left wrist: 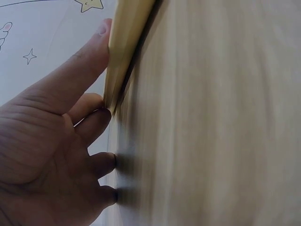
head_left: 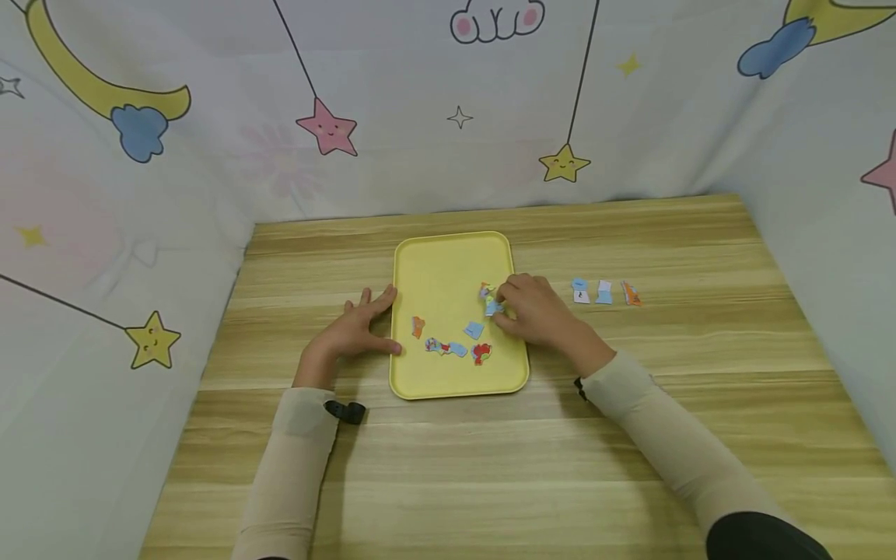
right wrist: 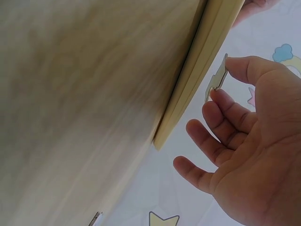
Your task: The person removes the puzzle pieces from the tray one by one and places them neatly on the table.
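Presently the right hand pinches an irregular, multicoloured flat printed piece between thumb and fingertips; a loose pinch could drop it near the light-blue flat piece, left of that hand. The left hand, fingers spread wide, touches the yellow rectangular tray; pushing hard might slide it. Both forearms angle inward. Three small printed pieces lie right of the right hand.
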Motion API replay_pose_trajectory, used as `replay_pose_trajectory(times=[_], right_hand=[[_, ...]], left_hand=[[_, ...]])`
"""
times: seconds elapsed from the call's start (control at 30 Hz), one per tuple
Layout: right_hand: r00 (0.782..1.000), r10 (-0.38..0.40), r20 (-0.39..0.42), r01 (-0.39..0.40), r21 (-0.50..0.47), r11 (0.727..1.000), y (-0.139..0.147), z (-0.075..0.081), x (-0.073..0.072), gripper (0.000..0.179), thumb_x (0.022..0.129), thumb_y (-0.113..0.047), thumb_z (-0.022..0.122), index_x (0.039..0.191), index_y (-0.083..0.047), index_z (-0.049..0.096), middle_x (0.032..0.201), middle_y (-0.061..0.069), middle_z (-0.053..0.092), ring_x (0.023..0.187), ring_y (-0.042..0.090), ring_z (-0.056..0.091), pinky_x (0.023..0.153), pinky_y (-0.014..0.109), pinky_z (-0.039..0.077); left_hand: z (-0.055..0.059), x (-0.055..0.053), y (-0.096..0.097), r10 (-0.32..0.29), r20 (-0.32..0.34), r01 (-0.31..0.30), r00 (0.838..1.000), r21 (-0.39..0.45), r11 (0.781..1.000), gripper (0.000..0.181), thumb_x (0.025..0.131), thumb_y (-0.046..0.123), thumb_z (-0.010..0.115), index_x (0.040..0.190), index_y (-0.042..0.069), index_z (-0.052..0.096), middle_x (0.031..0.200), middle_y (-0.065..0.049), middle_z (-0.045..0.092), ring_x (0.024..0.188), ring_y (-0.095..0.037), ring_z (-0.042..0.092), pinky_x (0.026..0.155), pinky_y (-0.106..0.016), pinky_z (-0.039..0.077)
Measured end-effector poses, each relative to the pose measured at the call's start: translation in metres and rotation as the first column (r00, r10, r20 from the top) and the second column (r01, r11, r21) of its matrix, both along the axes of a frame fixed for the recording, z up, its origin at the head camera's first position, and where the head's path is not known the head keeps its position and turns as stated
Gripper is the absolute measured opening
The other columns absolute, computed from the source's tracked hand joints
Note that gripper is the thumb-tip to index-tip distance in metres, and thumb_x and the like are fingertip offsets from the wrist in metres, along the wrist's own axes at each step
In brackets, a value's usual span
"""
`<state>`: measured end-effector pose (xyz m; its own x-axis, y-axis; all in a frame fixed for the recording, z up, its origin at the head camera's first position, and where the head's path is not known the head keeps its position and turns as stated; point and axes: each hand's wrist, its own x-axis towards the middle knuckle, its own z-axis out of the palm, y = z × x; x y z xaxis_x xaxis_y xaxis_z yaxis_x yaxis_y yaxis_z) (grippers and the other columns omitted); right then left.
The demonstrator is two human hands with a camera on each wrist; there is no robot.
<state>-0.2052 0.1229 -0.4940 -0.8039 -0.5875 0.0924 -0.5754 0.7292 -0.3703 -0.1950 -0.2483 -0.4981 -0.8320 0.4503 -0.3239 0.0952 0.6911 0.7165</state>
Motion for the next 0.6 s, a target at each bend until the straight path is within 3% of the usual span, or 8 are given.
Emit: replay_pose_trajectory(times=[0.6], right_hand=[[0.999,-0.049,0.004,0.049,0.016,0.999,0.021,-0.003,-0.006,0.027,0.095,-0.024,0.07,0.109,-0.002,0.073,0.106,0.013,0.069,0.107,0.036,0.063,0.101,0.06,0.047]], left_hand=[[0.001,0.001,0.001,0.005,-0.002,-0.005,1.0,0.011,1.0,0.115,0.083,0.03,0.092,0.169,0.009,0.018,0.176,-0.007,0.009,0.16,-0.038,-0.015,0.124,-0.058,-0.02]])
